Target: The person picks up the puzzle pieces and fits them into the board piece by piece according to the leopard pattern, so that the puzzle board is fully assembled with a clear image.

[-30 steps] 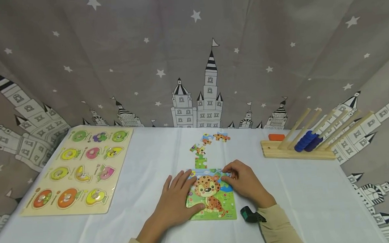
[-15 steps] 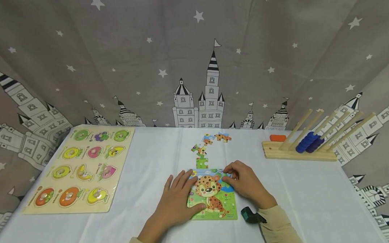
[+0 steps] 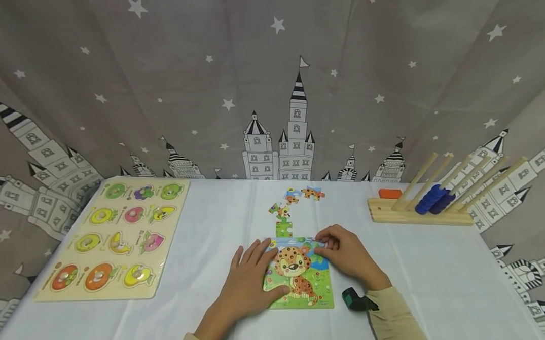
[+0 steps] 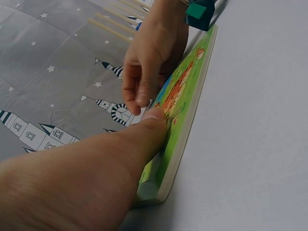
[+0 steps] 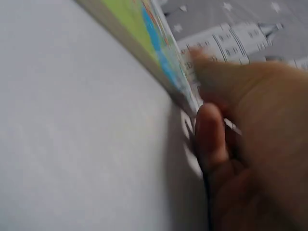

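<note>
A square jigsaw puzzle (image 3: 322, 282) with a cartoon leopard on green and blue lies before me in the head view. Across its left side rests my left hand (image 3: 246, 282), fingers spread and thumb on the picture; the left wrist view shows that thumb on the puzzle (image 4: 182, 96). My right hand (image 3: 349, 255) has its fingers curled at the upper right corner. Close up in the right wrist view, blurred fingers of the right hand (image 5: 260, 115) grip around that corner of the puzzle (image 5: 120, 21). Whether a single piece is between them is hidden.
Several loose puzzle pieces (image 3: 283, 228) lie beyond the puzzle. A wooden fruit board (image 3: 143, 292) is at the left. Back right stands a wooden rack with slanted pegs (image 3: 379, 213) and blue discs, an orange block (image 3: 389, 193) behind it. A castle-printed curtain (image 3: 176, 67) backs the table.
My right hand has shifted slightly to the right at the puzzle's corner. The left hand stays in place on the puzzle. The head view has moved a little.
</note>
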`<state>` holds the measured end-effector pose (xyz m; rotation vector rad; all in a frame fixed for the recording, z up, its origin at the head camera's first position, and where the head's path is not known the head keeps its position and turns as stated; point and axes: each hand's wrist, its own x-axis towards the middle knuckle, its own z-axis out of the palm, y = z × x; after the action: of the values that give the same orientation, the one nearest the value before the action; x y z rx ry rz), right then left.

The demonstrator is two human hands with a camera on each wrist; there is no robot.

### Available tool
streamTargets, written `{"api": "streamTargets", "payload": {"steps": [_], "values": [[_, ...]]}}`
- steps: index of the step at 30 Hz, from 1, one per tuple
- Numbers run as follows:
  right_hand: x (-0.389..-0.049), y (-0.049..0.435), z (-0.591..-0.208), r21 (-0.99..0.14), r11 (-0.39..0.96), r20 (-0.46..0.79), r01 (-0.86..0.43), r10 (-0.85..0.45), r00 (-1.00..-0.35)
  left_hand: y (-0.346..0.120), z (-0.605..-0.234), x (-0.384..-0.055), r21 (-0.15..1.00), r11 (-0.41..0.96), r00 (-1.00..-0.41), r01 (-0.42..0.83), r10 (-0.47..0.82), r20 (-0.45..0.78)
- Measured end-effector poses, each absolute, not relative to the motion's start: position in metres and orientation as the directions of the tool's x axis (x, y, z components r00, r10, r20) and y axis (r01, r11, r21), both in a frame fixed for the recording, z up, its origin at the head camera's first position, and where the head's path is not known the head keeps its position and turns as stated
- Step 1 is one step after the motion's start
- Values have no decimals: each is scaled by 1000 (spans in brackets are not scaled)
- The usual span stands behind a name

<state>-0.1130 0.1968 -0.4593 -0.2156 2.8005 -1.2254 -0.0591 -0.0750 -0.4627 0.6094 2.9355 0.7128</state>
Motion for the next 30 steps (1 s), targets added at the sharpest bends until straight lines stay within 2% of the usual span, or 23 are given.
{"api": "streamTargets", "payload": {"steps": [4,8,20,30], "values": [[-124,202,-463,-801,597,-15,-42,-91,-996,-76,-462,-60,448,819,-923,358,384,36],[-144,204,-465,-811,584,-5,-25,-49,-999,-77,-462,-60,447,821,-925,354,379,36],[-209,212,-467,-752,655,82,-74,-18,-996,-73,-463,-58,451,817,-921,359,387,33],[-233,208,-463,-654,749,89,-106,-63,-994,-74,-464,-58,446,817,-921,366,387,47]]}}
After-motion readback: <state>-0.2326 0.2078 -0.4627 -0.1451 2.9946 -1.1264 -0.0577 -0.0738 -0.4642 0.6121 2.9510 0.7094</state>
